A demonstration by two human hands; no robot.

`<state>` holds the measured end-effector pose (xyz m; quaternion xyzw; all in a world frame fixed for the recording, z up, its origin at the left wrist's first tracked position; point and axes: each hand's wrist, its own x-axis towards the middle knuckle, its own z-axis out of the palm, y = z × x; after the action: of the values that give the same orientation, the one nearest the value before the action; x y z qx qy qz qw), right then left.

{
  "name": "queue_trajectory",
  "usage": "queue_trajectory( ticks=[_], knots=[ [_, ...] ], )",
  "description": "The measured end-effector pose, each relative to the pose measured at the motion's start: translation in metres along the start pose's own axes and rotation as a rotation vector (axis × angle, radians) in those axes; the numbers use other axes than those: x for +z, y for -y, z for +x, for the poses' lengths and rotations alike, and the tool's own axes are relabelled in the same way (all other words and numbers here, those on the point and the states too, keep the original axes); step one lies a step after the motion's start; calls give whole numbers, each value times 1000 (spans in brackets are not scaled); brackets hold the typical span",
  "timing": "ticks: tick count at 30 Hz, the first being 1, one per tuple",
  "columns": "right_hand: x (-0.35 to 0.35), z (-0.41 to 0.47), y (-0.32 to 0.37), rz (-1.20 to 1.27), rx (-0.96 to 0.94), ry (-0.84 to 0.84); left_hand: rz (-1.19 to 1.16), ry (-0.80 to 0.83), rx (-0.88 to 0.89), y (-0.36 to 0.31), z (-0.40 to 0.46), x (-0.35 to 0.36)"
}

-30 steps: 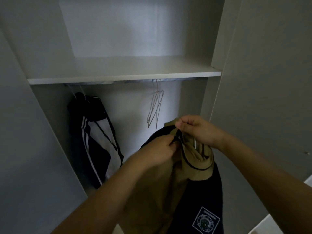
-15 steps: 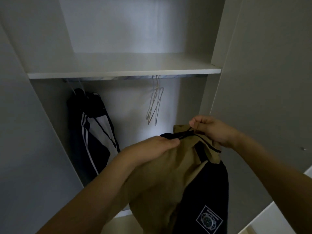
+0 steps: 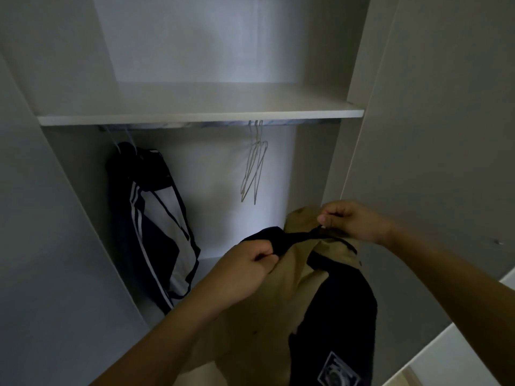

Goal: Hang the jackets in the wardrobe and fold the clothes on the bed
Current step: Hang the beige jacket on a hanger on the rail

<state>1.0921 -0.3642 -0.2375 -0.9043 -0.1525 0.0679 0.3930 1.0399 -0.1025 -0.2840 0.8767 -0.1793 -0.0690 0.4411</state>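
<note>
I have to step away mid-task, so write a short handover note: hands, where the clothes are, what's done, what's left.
Left hand: grips the tan and navy jacket at its dark collar edge.
Right hand: pinches the collar on the other side; whether a hanger is inside cannot be told.
The jacket is held in front of the open wardrobe, below the rail.
Done: a striped navy and white jacket hangs at the rail's left.
Left: hang this jacket; spare wire hangers hang on the rail. The bed and its clothes are out of view.
</note>
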Motion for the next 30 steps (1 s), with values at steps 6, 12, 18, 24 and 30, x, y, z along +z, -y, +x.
queue_trajectory(
  ticks=[6, 12, 18, 24, 30],
  knots=[
    [9, 10, 36, 158, -87, 23, -132, 127, -139, -7, 24, -1],
    [10, 10, 58, 137, -142, 187, -460, -14, -22, -13, 30, 24],
    [-15, 8, 54, -487, -76, 327, -261, -61, 87, -5, 27, 31],
    [-9, 9, 52, -849, -173, 358, -150, 1, 24, 2, 30, 27],
    [-15, 12, 26, -275, 28, 227, -36, 15, 54, 17, 27, 9]
  ],
)
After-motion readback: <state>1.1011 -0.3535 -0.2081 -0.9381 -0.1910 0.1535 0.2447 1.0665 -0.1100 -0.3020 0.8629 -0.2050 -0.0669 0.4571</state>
